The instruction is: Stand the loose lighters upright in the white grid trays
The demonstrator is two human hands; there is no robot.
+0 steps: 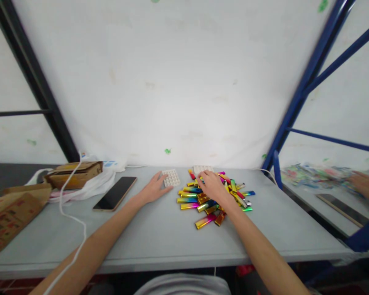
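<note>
My left hand point(153, 190) lies on the table at the near left corner of a small white tray point(171, 178) with a grid of little cells. Its thumb and fingers are spread along the tray's edges, with nothing visible between them. My right hand point(212, 185) is over a loose pile of shiny metallic sleeves, shaped like lighter casings point(189, 200), in gold, pink, blue, green and red. Its fingers are bent and apart, reaching down at the pile's far left part; their tips are partly hidden. Just beyond it stands a second white gridded tray point(199, 168), partly covered by the hand.
On the left lie a black phone point(115, 193), a cardboard box point(74, 174) on white plastic bags, and a brown carton point(14, 215). A white cable point(61, 200) hangs across the left side. A blue metal frame point(295, 106) borders the right; beyond it a person's hand point(364, 184) and another phone point(341, 209) show.
</note>
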